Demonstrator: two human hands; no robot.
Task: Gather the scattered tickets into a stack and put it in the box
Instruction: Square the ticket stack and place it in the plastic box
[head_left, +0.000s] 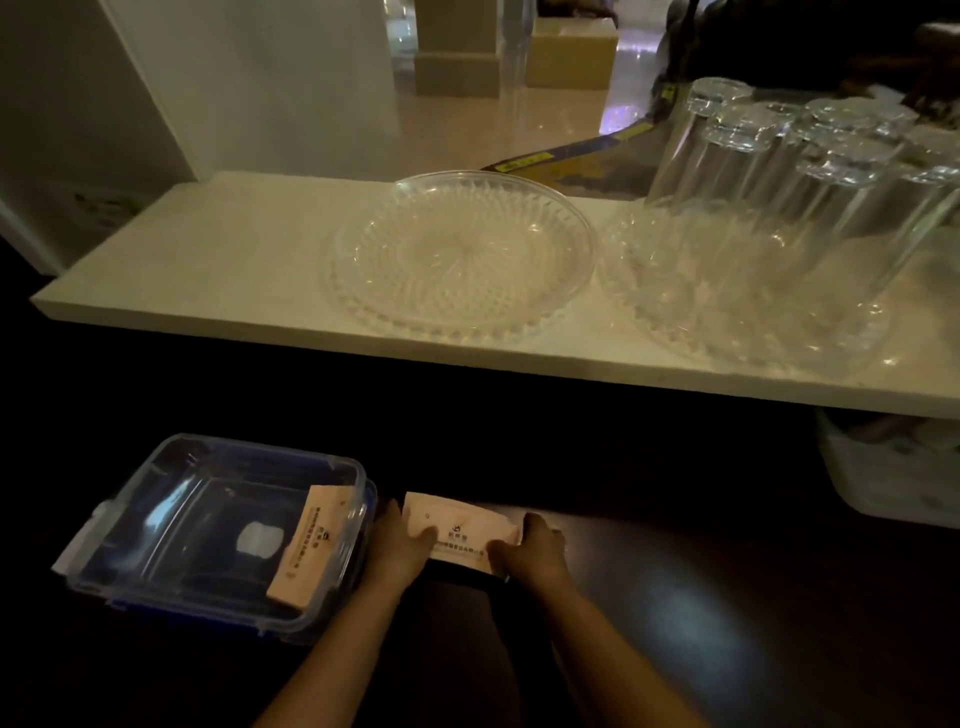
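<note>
Left hand and right hand pinch the thin pale paper ticket stack by its ends; light, floppy, likely to fan.

Small dark logo and a line of printed characters on the pale ticket stack, too blurred to read, similar logo and line of print along the ticket inside the clear box, also unreadable, no other legible text

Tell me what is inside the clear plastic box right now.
One stack of tickets lies inside the box, against its right wall. A pale patch shows near the middle; what it is cannot be told. Both hands hold a second stack outside on the dark table.
</note>
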